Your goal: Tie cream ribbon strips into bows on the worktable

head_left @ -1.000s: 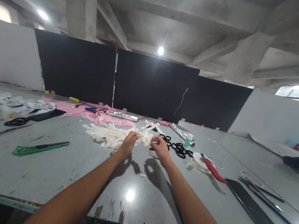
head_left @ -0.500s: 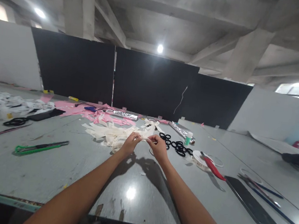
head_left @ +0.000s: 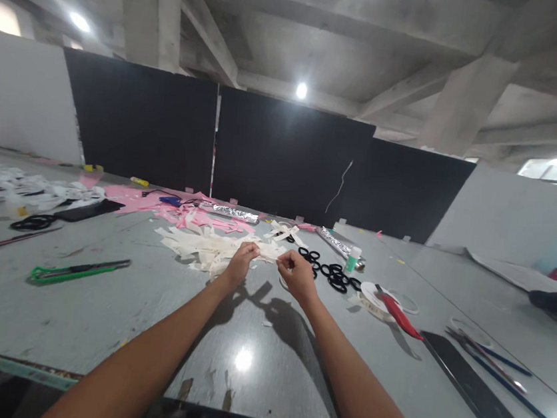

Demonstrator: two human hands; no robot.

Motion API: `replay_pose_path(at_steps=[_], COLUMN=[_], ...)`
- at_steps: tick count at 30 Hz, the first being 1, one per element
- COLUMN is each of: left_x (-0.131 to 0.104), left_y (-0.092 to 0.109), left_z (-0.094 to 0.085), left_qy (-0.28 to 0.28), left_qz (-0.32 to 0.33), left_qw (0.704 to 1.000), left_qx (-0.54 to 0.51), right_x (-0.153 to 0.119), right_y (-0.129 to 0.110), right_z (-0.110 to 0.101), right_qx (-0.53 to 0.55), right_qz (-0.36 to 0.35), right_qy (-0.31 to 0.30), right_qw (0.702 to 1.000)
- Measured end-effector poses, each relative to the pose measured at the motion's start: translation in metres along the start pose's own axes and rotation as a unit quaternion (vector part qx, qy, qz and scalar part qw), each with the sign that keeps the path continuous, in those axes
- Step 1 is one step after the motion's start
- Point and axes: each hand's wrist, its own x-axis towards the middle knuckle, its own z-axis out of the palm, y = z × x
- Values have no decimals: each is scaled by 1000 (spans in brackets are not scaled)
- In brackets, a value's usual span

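Note:
My left hand [head_left: 241,262] and my right hand [head_left: 297,275] are raised over the middle of the grey table [head_left: 154,329], a small gap between them. A short cream strip [head_left: 267,259] spans that gap, pinched at one end by each hand. Behind and to the left of my left hand lies a loose heap of cream strips [head_left: 199,243]. Just beyond my hands is a cream bow-like piece [head_left: 283,231]. Several black rings [head_left: 335,274] lie to the right of my right hand.
On the right are a glue stick [head_left: 352,260], a ribbon roll [head_left: 373,300], a red-handled tool [head_left: 401,317], a dark phone-like slab [head_left: 472,382] and scissors [head_left: 487,360]. A green cutter [head_left: 77,271], white strips [head_left: 34,188] and pink scraps [head_left: 133,200] lie left.
My hands have moved slightly apart, so more of the cream strip shows between them. The whole view has shifted a little.

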Motion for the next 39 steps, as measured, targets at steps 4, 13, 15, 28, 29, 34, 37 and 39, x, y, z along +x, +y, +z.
replay_pose_path(at_steps=[4, 13, 15, 28, 29, 34, 37, 39], left_x=[-3, -15, -16, -17, -18, -20, -18, -15], left_y=[2, 13, 15, 12, 13, 19, 17, 15], left_z=[2, 12, 11, 3, 2, 0, 2, 4], left_qy=[-2, -113, -117, -185, -190, -200, -189, -173], left_qz=[-37, -29, -50, -161, -172, -200, -176, -154], left_qw=[997, 991, 990, 937, 929, 911, 925, 945], left_qx=[-65, -66, -67, -251, -267, -301, -279, -231], right_x=[1, -3, -3, -2, -2, 1, 1, 1], right_y=[-1, -1, 0, -1, 0, 4, 6, 7], right_z=[-1, 7, 8, 5, 4, 2, 3, 4], right_qx=[1, 57, 43, 106, 121, 194, 216, 217], right_qz=[-14, -19, 0, 47, 49, 46, 49, 53], right_qy=[-9, -34, -39, -81, -81, -95, -112, -124], right_qw=[1000, 998, 998, 990, 988, 975, 969, 967])
